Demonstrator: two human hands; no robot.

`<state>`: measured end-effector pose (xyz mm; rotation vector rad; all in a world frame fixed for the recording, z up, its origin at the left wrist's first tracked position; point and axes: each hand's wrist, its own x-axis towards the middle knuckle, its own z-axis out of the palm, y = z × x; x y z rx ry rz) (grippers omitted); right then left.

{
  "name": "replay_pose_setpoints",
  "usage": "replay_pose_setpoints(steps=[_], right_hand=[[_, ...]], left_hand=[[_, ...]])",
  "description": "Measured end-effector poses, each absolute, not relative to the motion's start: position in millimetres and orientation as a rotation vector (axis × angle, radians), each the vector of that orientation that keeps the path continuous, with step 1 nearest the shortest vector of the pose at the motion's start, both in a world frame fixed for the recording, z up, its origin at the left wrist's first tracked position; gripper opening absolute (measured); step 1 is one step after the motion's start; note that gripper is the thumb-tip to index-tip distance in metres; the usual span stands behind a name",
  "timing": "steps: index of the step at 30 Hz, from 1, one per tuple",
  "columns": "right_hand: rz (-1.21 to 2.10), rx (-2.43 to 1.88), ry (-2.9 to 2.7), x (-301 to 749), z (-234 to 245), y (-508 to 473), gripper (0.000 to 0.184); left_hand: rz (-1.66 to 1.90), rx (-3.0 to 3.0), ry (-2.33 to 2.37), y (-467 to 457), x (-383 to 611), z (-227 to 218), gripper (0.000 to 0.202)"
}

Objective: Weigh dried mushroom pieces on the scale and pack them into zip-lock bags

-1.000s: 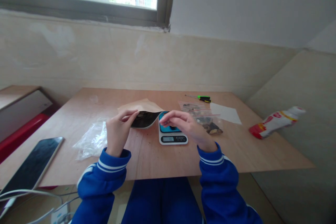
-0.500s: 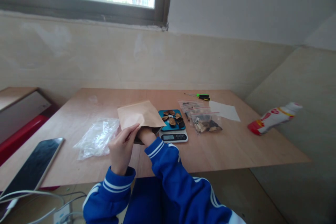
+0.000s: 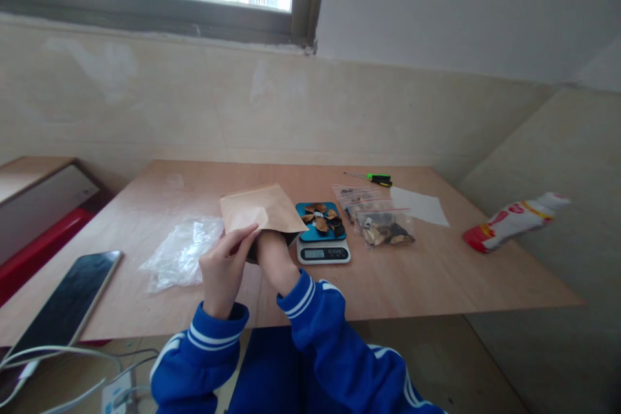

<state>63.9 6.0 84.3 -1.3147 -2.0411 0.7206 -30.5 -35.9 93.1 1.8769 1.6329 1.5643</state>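
Observation:
My left hand (image 3: 224,267) pinches the near edge of a brown paper pouch (image 3: 260,209) and holds its mouth apart. My right hand (image 3: 270,252) reaches into that pouch, so only the wrist and the back of the hand show and its fingers are hidden. Just right of the pouch stands a small kitchen scale (image 3: 322,240) with a blue top, and several dried brown pieces (image 3: 322,218) lie on it.
Small zip bags of dried pieces (image 3: 383,228) lie right of the scale, with a white sheet (image 3: 419,205) and a green-handled screwdriver (image 3: 374,177) behind. Crumpled clear plastic (image 3: 180,251) lies left. A phone (image 3: 66,302) and cables rest at the near left edge. A bottle (image 3: 513,220) lies at far right.
My right hand left the scale top and went into the pouch. The dried pieces on the scale have come into view. My left hand has kept its grip on the pouch edge.

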Motion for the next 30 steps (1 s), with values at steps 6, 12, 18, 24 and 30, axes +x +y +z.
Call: replay_pose_setpoints(steps=[6,12,18,24,30], right_hand=[[0.604,-1.331,-1.977,100.9,124.1,-38.2,0.019],[0.764,-1.165,-1.927,182.6,134.3,-52.5,0.016],[0.302,-1.508,-1.955,200.2,78.9,-11.3,0.016],[0.024,-1.599,-2.149,192.8,59.1,-3.4,0.02],[0.307,-1.312,-1.994,178.3,111.5,-47.3,0.02]], left_hand=[[1.535,1.826,1.653,-24.3,-37.4,108.0,0.013],[1.56,1.774,1.673,-11.9,-41.6,116.8,0.014],[1.558,1.791,1.67,-12.1,-39.6,117.9,0.013],[1.546,1.789,1.666,-14.4,-40.5,119.2,0.012],[1.555,1.762,1.633,-15.0,-40.6,120.0,0.013]])
